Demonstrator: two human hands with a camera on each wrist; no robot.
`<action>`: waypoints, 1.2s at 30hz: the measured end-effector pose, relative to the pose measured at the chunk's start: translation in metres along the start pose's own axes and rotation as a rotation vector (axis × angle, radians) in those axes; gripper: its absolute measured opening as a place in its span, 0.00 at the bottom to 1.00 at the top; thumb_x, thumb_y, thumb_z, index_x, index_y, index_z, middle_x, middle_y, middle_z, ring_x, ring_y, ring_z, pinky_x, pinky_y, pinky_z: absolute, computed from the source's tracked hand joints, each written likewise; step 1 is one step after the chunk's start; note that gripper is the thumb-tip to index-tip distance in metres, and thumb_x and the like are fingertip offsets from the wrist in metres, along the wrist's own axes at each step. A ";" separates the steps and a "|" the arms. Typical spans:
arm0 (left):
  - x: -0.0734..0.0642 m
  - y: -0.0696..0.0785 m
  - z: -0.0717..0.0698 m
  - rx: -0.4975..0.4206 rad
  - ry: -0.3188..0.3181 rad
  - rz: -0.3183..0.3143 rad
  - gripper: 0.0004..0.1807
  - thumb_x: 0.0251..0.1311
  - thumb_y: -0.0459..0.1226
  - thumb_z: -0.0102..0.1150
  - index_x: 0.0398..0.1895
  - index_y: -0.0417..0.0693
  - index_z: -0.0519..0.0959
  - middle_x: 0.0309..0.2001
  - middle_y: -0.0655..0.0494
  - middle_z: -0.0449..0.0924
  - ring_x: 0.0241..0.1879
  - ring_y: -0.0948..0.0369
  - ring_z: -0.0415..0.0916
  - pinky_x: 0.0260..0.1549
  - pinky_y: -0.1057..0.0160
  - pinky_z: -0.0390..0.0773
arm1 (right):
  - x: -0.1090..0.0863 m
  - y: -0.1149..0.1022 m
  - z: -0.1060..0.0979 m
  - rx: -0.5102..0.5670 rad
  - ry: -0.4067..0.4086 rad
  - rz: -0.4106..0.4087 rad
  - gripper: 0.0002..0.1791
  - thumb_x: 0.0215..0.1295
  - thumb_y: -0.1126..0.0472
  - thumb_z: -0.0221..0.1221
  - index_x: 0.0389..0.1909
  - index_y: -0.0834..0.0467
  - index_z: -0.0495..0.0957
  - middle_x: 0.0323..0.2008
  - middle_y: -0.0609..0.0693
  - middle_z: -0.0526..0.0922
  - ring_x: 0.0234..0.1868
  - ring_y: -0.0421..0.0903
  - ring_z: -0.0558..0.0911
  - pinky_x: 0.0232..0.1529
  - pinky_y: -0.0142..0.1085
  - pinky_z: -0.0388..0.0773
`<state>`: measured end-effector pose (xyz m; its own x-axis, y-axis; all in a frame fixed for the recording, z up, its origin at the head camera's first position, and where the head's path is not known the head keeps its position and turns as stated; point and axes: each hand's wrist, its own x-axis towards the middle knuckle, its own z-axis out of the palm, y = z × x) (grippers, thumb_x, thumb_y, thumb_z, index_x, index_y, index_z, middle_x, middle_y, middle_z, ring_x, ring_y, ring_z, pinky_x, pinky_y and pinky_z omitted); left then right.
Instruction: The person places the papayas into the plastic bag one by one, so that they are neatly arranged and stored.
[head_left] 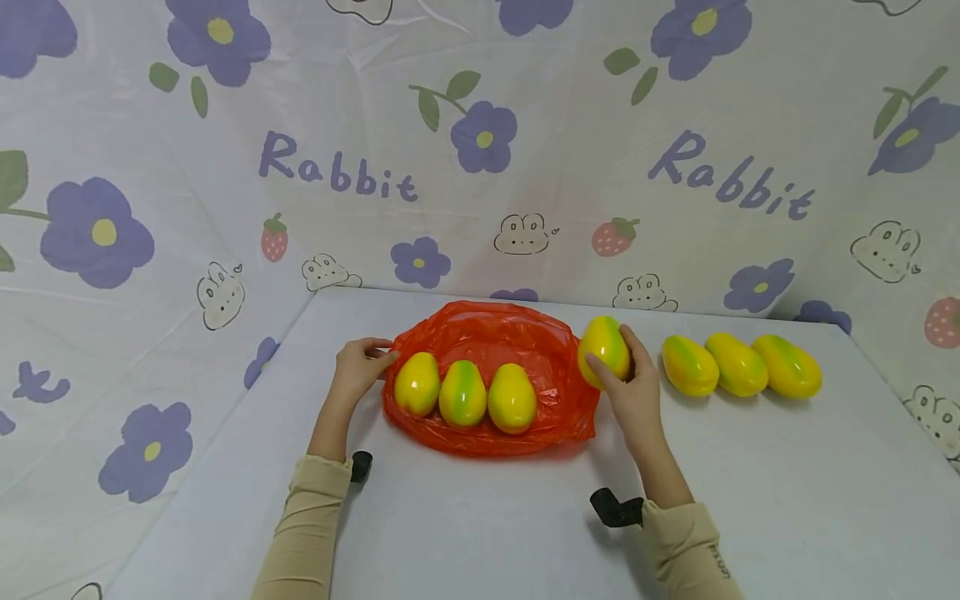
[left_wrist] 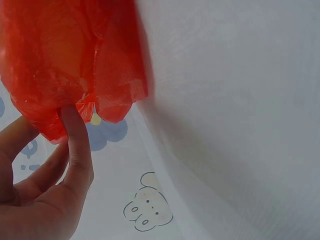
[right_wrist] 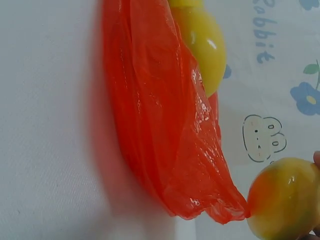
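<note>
A red plastic bag (head_left: 555,367) lies spread open on the table, with three glossy yellow mangoes (head_left: 512,398) in a row in it. My left hand (head_left: 362,367) pinches the bag's left edge between thumb and fingers; in the left wrist view the fingers (left_wrist: 77,145) are at the crumpled red plastic (left_wrist: 55,60). Beside the bag's right edge, my right hand (head_left: 636,392) grips another mango (head_left: 604,350), yellow with a green stripe, raised off the table. In the right wrist view that mango (right_wrist: 285,200) appears at the lower right, touching or nearly touching the bag's corner.
Three more mangoes (head_left: 737,365) lie side by side on the white table (head_left: 480,525), to the right of my right hand. Behind the table hangs a white cloth (head_left: 570,150) printed with flowers and rabbits. Each wrist carries a black mount (head_left: 617,507).
</note>
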<state>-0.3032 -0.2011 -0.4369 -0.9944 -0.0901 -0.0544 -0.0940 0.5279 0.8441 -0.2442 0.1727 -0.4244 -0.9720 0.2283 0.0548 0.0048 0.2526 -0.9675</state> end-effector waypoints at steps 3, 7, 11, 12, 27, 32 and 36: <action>-0.001 0.000 0.001 -0.003 0.003 -0.006 0.21 0.66 0.39 0.58 0.58 0.38 0.76 0.46 0.40 0.78 0.30 0.61 0.82 0.41 0.62 0.86 | -0.002 0.000 0.002 -0.001 -0.007 0.006 0.43 0.66 0.50 0.60 0.77 0.45 0.49 0.77 0.49 0.54 0.74 0.51 0.60 0.75 0.46 0.61; -0.002 0.000 0.001 0.002 0.003 -0.008 0.21 0.66 0.39 0.58 0.59 0.38 0.76 0.46 0.39 0.78 0.30 0.61 0.81 0.42 0.60 0.86 | -0.006 -0.001 0.005 -0.007 -0.023 0.013 0.43 0.67 0.51 0.60 0.77 0.45 0.49 0.77 0.47 0.53 0.75 0.50 0.58 0.75 0.46 0.60; -0.002 0.000 0.001 0.007 0.006 -0.009 0.21 0.65 0.39 0.58 0.59 0.38 0.76 0.46 0.39 0.78 0.29 0.61 0.81 0.43 0.59 0.86 | -0.010 -0.001 0.007 -0.007 -0.044 0.009 0.42 0.67 0.50 0.60 0.77 0.45 0.49 0.77 0.47 0.52 0.76 0.50 0.57 0.76 0.46 0.59; -0.002 0.000 0.002 0.005 0.007 -0.008 0.21 0.65 0.39 0.58 0.59 0.38 0.76 0.46 0.39 0.78 0.30 0.61 0.81 0.43 0.59 0.86 | -0.010 0.000 0.008 -0.005 -0.049 0.006 0.42 0.67 0.50 0.60 0.77 0.45 0.49 0.77 0.47 0.52 0.76 0.50 0.57 0.76 0.46 0.59; -0.002 0.000 0.002 -0.002 0.008 -0.003 0.21 0.66 0.39 0.58 0.59 0.38 0.76 0.48 0.38 0.78 0.32 0.59 0.82 0.46 0.56 0.85 | -0.023 0.004 0.018 -0.015 -0.121 0.005 0.42 0.67 0.51 0.59 0.77 0.45 0.49 0.77 0.48 0.52 0.76 0.50 0.56 0.75 0.46 0.60; -0.003 0.000 0.002 0.000 0.007 0.002 0.21 0.66 0.39 0.58 0.59 0.37 0.76 0.48 0.38 0.79 0.32 0.58 0.82 0.46 0.56 0.85 | -0.026 0.008 0.022 -0.028 -0.140 0.001 0.41 0.67 0.51 0.60 0.77 0.45 0.50 0.77 0.49 0.54 0.75 0.51 0.57 0.75 0.48 0.59; -0.003 0.001 0.002 0.007 0.009 0.003 0.21 0.66 0.39 0.58 0.59 0.38 0.76 0.48 0.38 0.79 0.33 0.58 0.82 0.45 0.57 0.86 | -0.029 0.009 0.026 -0.043 -0.148 0.003 0.41 0.66 0.51 0.61 0.76 0.44 0.52 0.76 0.49 0.55 0.74 0.52 0.58 0.75 0.49 0.60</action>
<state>-0.3008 -0.1987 -0.4375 -0.9942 -0.0962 -0.0472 -0.0916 0.5343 0.8403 -0.2224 0.1443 -0.4411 -0.9960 0.0891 0.0121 0.0145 0.2925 -0.9562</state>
